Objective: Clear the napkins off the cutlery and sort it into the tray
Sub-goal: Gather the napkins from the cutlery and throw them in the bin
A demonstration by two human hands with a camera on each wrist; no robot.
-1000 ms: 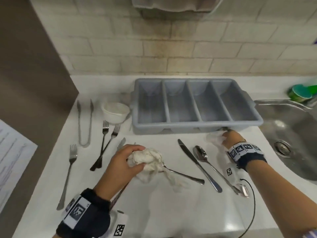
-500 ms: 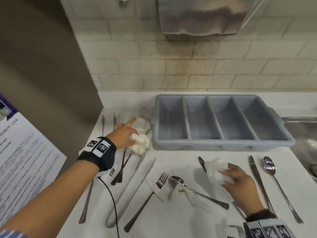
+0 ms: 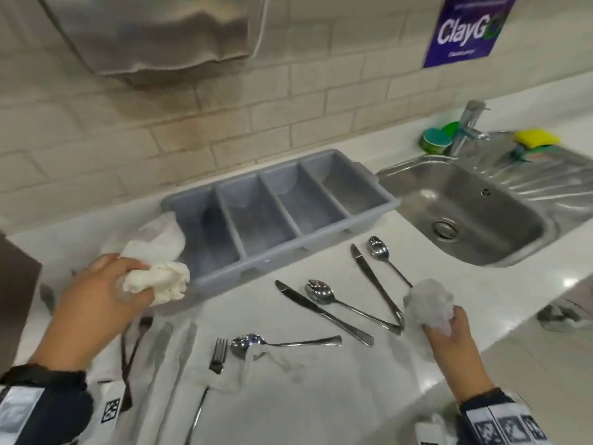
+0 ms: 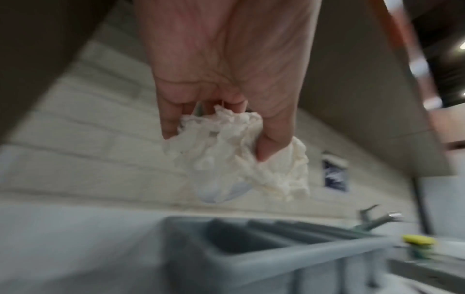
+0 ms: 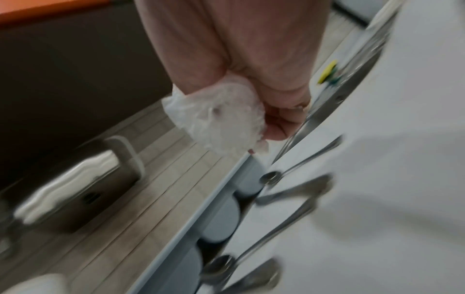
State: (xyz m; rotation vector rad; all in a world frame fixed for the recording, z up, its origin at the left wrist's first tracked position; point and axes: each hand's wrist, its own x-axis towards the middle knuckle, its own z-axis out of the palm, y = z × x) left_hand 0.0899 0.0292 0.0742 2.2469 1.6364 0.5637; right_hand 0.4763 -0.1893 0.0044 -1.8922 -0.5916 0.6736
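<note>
My left hand [image 3: 106, 297] grips a crumpled white napkin [image 3: 158, 281] just left of the grey four-slot tray [image 3: 279, 213]; the left wrist view shows the same napkin wad [image 4: 239, 157] held in the fingers [image 4: 274, 137]. In my right hand [image 3: 449, 335] is another balled napkin [image 3: 428, 305], held above the counter right of the cutlery; in the right wrist view this wad [image 5: 219, 119] fills the palm. Two knives [image 3: 321, 311], spoons [image 3: 340, 305] and a fork [image 3: 218, 351] lie bare on the counter. A flat napkin [image 3: 282, 361] partly covers one spoon's bowl.
A white bowl lined with a napkin [image 3: 157, 239] sits left of the tray. The steel sink [image 3: 465, 213] with tap [image 3: 467, 123] and yellow sponge [image 3: 537, 139] lies to the right. More forks and tongs [image 3: 160, 358] lie under my left forearm.
The camera swung right. My left hand came back from the bowl toward the tray's near left corner, still holding its napkin. My right hand lifted its napkin off the cutlery and moved right.
</note>
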